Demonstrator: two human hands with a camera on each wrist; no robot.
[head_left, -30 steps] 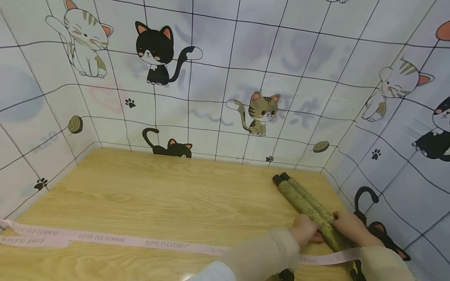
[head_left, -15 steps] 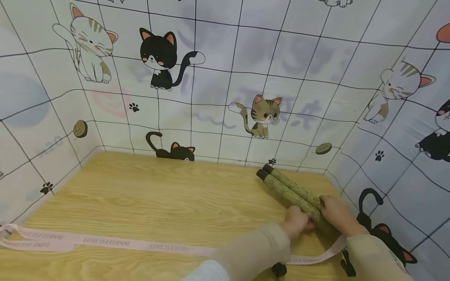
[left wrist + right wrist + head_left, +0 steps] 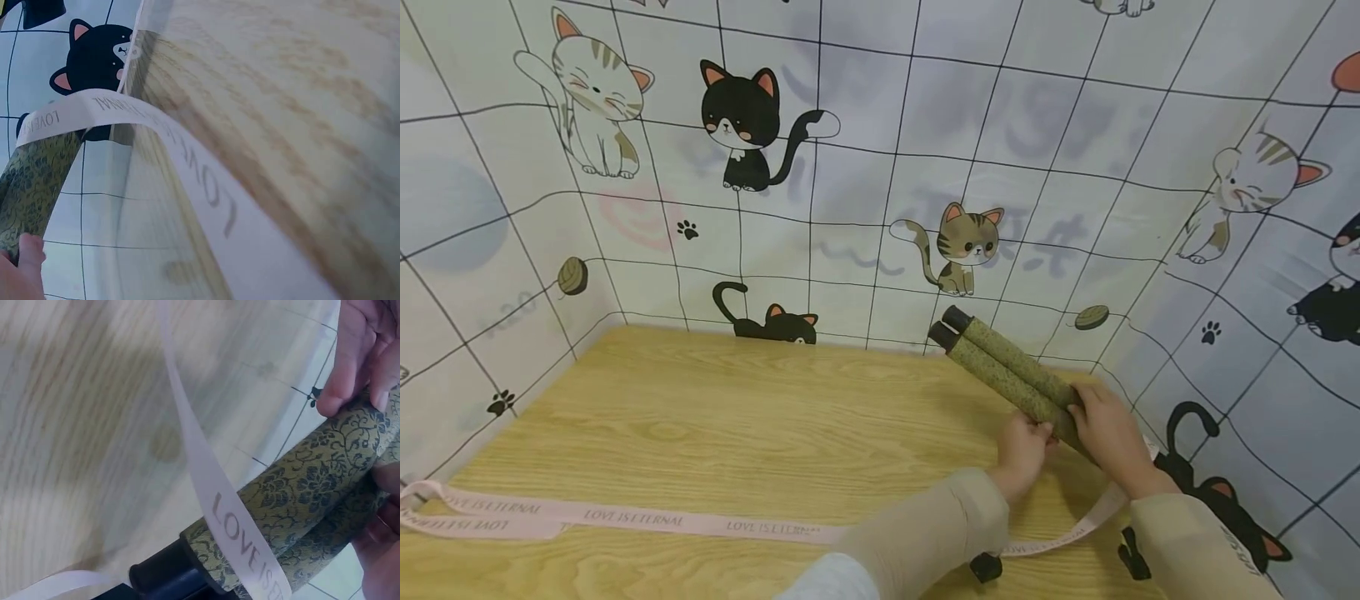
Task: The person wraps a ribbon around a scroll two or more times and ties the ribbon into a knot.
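Observation:
A scroll (image 3: pixel 1011 367) in two side-by-side rolls, covered in olive-gold fabric with dark floral patterning and fitted with dark end caps, is held tilted with its far ends raised off the table. From the near side my left hand (image 3: pixel 1022 454) pinches the lower roll. My right hand (image 3: pixel 1108 429) grips the other roll from the right, fingers over its top. A pink ribbon (image 3: pixel 647 519) printed "LOVE IS ETERNAL" stretches along the table toward the right. Close to one capped end, the ribbon (image 3: pixel 232 528) crosses the patterned rolls (image 3: pixel 312 481) in the right wrist view.
The wood-grain table (image 3: pixel 737 408) is bounded by pale cloth walls (image 3: pixel 850 183) with a grid and cartoon cats. At the far left the ribbon doubles back in a loop. Small black objects (image 3: pixel 987 568) show beneath the sleeves.
Both hands have moved the scroll left and away from me, and its capped far ends have risen off the table. The ribbon's right part now curves upward toward the right hand.

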